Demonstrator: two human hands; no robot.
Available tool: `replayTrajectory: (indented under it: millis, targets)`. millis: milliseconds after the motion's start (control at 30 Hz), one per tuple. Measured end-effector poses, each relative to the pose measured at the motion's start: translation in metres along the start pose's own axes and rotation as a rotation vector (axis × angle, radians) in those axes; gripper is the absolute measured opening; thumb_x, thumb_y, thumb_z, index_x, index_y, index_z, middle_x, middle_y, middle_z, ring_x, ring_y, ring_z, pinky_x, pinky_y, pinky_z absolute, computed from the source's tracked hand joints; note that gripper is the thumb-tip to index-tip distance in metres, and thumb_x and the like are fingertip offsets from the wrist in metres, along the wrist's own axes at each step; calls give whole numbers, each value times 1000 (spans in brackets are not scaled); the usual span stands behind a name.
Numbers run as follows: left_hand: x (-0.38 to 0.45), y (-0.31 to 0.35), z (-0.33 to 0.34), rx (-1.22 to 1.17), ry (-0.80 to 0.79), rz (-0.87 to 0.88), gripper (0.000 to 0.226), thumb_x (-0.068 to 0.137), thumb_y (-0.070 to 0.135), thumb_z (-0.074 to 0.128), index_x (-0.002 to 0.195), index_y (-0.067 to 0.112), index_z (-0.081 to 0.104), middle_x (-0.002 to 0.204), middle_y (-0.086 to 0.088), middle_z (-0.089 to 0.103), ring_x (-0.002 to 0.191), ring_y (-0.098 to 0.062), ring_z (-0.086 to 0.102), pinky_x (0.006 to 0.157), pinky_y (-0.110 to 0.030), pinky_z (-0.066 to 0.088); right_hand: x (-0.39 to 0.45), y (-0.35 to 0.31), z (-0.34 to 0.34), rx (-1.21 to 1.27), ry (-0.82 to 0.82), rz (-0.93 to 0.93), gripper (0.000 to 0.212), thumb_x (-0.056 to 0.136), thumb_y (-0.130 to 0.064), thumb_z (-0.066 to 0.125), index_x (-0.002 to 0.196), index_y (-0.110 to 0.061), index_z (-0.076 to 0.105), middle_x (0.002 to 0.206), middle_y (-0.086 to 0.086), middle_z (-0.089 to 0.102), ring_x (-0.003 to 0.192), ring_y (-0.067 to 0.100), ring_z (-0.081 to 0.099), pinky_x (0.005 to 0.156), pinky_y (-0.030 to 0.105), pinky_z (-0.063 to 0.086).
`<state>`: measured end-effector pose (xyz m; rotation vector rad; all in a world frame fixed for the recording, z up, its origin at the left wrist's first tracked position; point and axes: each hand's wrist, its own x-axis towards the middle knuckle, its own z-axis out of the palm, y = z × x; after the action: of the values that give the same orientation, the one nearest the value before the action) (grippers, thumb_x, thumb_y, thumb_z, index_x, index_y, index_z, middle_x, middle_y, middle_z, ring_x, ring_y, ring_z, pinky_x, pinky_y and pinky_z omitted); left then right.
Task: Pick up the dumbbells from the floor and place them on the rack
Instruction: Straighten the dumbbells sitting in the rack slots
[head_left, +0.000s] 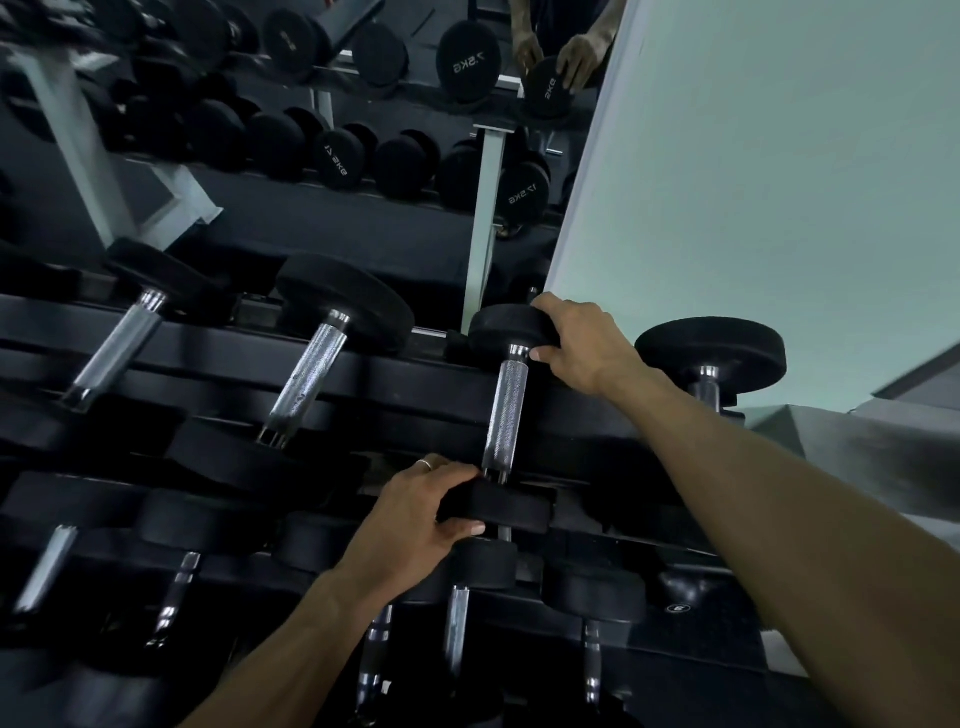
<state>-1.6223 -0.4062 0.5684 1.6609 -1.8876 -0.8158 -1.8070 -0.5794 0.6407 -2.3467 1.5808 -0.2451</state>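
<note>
A small black dumbbell (506, 410) with a knurled chrome handle lies across the top tier of the black rack (426, 379). My left hand (415, 512) grips its near head, thumb under and fingers over the top. My right hand (582, 345) grips its far head, fingers curled over the disc's right side. Both heads sit against the rack's rails.
Other dumbbells fill the top tier: two (311, 364) to the left and one (709, 353) to the right. Lower tiers hold several more (457, 618). A mirror (311, 130) behind the rack reflects it and my hands. A pale wall (779, 182) stands right.
</note>
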Motion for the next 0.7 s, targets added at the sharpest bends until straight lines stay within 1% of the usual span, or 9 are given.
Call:
replayTrajectory:
  millis: [67, 100, 167, 300, 433, 533, 600, 633, 700]
  targets:
    - [0, -1, 1, -21, 4, -10, 56, 73, 30, 81, 125, 23, 60, 114, 12, 57, 103, -1, 54, 86, -7, 40, 2, -1, -1, -47, -4, -20, 44, 87, -22, 70, 126, -16, 49, 109, 11, 65, 98, 34, 60, 87, 42, 49]
    - [0, -1, 1, -38, 4, -21, 55, 73, 29, 81, 124, 24, 61, 113, 13, 57, 103, -1, 54, 83, -7, 42, 4, -2, -1, -66, -6, -33, 45, 87, -23, 70, 125, -16, 49, 110, 11, 65, 98, 34, 60, 87, 42, 49]
    - [-1, -1, 1, -64, -2, -38, 50, 74, 26, 81, 121, 27, 62, 111, 14, 57, 103, 0, 53, 77, -3, 40, 5, -4, -1, -86, -11, -41, 45, 86, -25, 70, 125, -18, 49, 110, 10, 65, 98, 35, 60, 87, 45, 50]
    - [-1, -2, 2, -60, -1, -39, 49, 74, 27, 81, 119, 29, 62, 109, 13, 57, 103, -1, 54, 78, -5, 37, 6, -5, 0, -105, -14, -35, 46, 87, -24, 69, 127, -18, 48, 110, 11, 64, 99, 34, 59, 87, 44, 49]
    - [-2, -4, 0, -48, -23, -40, 50, 76, 29, 79, 123, 28, 59, 114, 13, 57, 102, 1, 53, 74, -1, 40, 6, -8, 1, -114, 3, -36, 45, 88, -23, 68, 127, -16, 48, 111, 12, 64, 100, 33, 60, 87, 42, 49]
    - [-2, -2, -4, 9, -39, -42, 53, 78, 35, 76, 126, 27, 56, 117, 10, 56, 101, -1, 53, 78, -4, 42, 5, -10, 1, -116, 20, -32, 45, 87, -24, 68, 127, -18, 49, 109, 10, 64, 98, 32, 61, 82, 40, 49]
    - [-3, -1, -8, 38, -45, -52, 59, 78, 37, 76, 130, 28, 52, 123, 9, 54, 104, -2, 52, 80, -5, 41, 5, -12, 0, -95, 18, -23, 47, 86, -26, 67, 129, -18, 49, 112, 9, 62, 99, 31, 60, 82, 40, 50]
    - [-4, 1, -11, 48, -52, -59, 64, 77, 39, 77, 134, 29, 49, 126, 9, 52, 106, -3, 51, 82, -6, 39, 4, -15, -1, -81, 18, -21, 50, 86, -28, 67, 131, -18, 47, 115, 9, 60, 103, 30, 59, 85, 40, 50]
    - [-9, 4, -18, 73, -68, -70, 73, 74, 44, 77, 138, 32, 43, 131, 11, 48, 105, -4, 51, 89, -15, 40, 3, -21, -3, -64, 35, -36, 60, 85, -35, 66, 138, -18, 42, 125, 9, 54, 114, 29, 53, 93, 42, 49]
